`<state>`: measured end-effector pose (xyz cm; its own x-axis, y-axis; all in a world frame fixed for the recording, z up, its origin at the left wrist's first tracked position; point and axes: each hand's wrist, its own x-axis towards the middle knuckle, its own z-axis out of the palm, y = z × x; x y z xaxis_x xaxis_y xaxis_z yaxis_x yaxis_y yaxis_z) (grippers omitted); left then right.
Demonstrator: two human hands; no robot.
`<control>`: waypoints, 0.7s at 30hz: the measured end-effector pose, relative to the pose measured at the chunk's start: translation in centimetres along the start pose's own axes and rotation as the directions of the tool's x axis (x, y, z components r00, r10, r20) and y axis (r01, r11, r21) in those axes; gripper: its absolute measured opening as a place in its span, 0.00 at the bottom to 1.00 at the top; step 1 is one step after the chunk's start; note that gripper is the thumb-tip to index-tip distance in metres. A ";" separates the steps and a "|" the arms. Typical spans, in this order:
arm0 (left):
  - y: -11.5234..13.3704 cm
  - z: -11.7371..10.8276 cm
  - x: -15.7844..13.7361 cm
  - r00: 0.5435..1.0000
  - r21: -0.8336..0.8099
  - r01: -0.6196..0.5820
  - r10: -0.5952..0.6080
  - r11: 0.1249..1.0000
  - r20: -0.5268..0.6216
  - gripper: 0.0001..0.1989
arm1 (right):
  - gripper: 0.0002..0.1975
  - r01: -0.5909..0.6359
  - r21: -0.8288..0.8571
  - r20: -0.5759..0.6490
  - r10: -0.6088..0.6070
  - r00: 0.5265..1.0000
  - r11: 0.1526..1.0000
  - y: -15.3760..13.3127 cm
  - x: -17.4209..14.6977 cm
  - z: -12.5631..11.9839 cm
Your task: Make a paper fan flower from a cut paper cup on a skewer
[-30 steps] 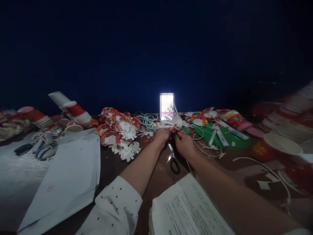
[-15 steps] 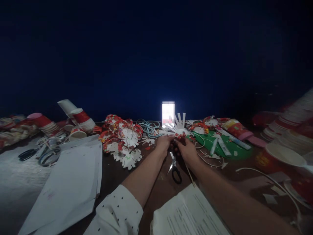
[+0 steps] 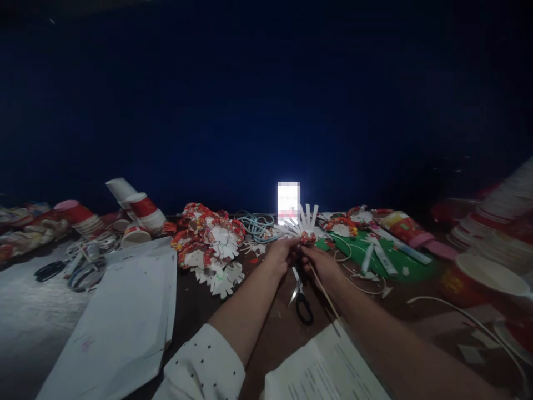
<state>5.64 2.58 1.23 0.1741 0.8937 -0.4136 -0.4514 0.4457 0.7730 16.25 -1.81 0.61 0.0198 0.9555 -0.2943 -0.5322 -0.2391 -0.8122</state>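
Observation:
In front of me, a paper cup cut into fanned white strips (image 3: 308,216), with a red patterned base, is between my two hands. My left hand (image 3: 283,255) is closed on its left side, fingers pinched near the red part. My right hand (image 3: 322,266) is closed at the lower right of the same piece. A thin pale cord (image 3: 324,291) runs from the right hand down toward a printed sheet (image 3: 325,364). Scissors with black handles (image 3: 303,309) lie just below the hands. The fingertips are partly hidden.
A glowing screen (image 3: 288,203) stands behind the hands. Red and white paper pieces (image 3: 220,244) are heaped left, beside blue cord (image 3: 256,225). White sheets (image 3: 129,300) and stacked paper cups (image 3: 145,211) lie farther left. Glue tubes (image 3: 382,256) rest on a green sheet (image 3: 410,272) at right.
The whole view has shifted, so things appear slightly lower and to the right. Both hands stay on the cut cup, and more of the cord shows along the right hand.

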 end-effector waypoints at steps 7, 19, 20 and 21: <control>0.2 -0.1 0.1 0.999 -0.069 0.044 -0.042 0.997 0.018 0.06 | 0.10 -0.052 0.126 0.024 0.049 0.999 0.991 -0.4 -0.4 0.4; -0.1 0.6 -0.7 0.997 0.064 -0.071 0.073 0.995 -0.033 0.12 | 0.06 -0.080 0.162 -0.001 0.081 0.997 0.983 -0.7 -0.5 0.8; -0.2 0.5 -0.7 0.997 0.095 -0.065 0.068 0.993 -0.031 0.13 | 0.06 -0.081 0.174 -0.003 0.083 0.997 0.981 -0.8 -0.5 0.8; -0.2 0.4 -0.6 0.998 0.125 -0.060 0.063 0.990 -0.021 0.14 | 0.06 -0.081 0.186 -0.003 0.083 0.997 0.979 -0.9 -0.5 0.7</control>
<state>6.03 1.97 1.51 0.1269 0.9188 -0.3737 -0.3481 0.3940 0.8506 16.12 -1.91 1.84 -0.0220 0.9318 -0.3623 -0.6801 -0.2796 -0.6777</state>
